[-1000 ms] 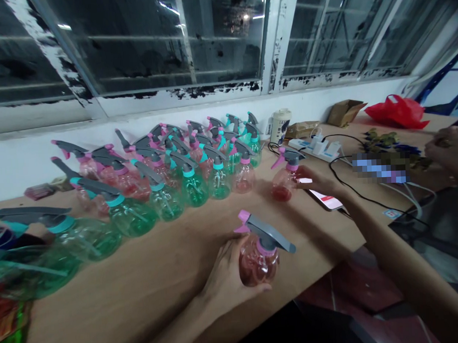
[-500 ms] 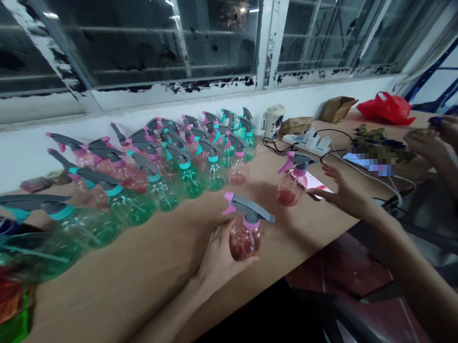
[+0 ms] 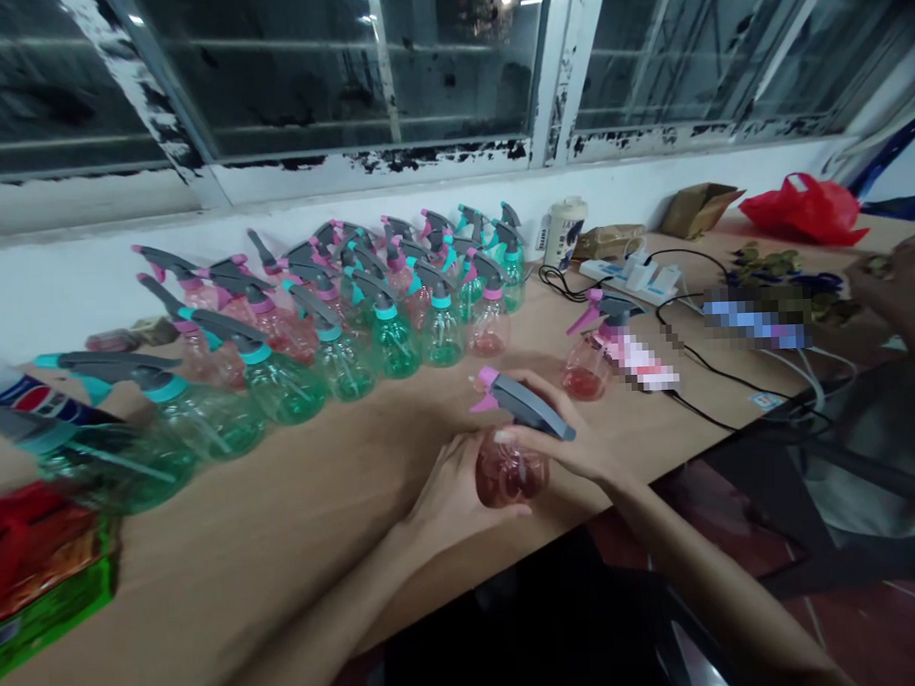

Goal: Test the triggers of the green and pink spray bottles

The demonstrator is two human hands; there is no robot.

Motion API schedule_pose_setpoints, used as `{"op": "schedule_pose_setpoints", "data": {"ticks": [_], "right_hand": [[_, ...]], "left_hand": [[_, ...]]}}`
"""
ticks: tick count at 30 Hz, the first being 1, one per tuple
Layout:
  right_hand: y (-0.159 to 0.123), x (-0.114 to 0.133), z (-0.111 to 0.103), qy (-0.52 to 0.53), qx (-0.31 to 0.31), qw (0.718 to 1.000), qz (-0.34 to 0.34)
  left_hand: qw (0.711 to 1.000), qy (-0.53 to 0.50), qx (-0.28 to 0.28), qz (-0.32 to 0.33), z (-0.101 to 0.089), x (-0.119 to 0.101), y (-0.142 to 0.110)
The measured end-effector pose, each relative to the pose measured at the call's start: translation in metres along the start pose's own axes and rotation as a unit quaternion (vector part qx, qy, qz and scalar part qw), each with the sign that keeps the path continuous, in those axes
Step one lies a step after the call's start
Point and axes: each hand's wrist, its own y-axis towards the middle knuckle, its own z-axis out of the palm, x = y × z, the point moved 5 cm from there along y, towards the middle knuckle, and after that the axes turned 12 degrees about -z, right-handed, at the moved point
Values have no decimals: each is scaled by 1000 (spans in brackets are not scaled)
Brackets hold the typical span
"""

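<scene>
**Both hands now on one pink spray bottle**

Half a second earlier, the right hand (image 3: 562, 434) was beside a second pink bottle (image 3: 583, 371), fingers spread. It has since left that bottle and moved to the spray bottle (image 3: 511, 471) in the left hand (image 3: 452, 488). The second bottle stands apart from both hands, just beside the phone (image 3: 642, 362), as before.

Grip, left: curved around the lower body of the spray bottle, fingers on its far left side, thumb below on the near side. Contact maintained since the earlier frame.

Grip, right: closed about the neck and sprayer head, thumb at the neck, fingers partly hidden behind the head.

Position: the spray bottle is by the near edge of the table (image 3: 233, 591), slightly tilted, its nozzle toward the far left. Whether its base touches the surface cannot be told.

Along the table's far edge, against the wall (image 3: 66, 297), stand rows of green and pink bottles (image 3: 394, 345); these appear unchanged.
</scene>
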Motion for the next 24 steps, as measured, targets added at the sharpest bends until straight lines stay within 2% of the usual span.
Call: {"op": "schedule_pose_setpoints", "data": {"ticks": [4, 8, 10, 12, 14, 16, 19, 24], "right_hand": [[5, 4, 12, 14, -17, 1000, 7], [-4, -1, 10, -6, -54, 998, 14], [-9, -5, 9, -17, -60, 998, 22], [-12, -7, 7, -26, -69, 997, 27], [-13, -6, 7, -34, -78, 996, 36], [-13, -4, 6, -48, -83, 994, 44], [-13, -1, 6, -77, -77, 993, 41], [-15, -3, 6, -111, -46, 992, 44]], "left_hand": [[999, 10, 1, 33, -1, 4, 0], [995, 26, 7, 98, -9, 12, 0], [996, 40, -12, 77, -15, 22, 2], [996, 70, -60, 16, -22, 34, 6], [984, 123, -119, -42, -26, 46, 9], [967, 189, -158, -66, -26, 53, 11], [949, 260, -168, -54, -19, 59, 13], [944, 286, -152, -55, -14, 61, 12]]}}
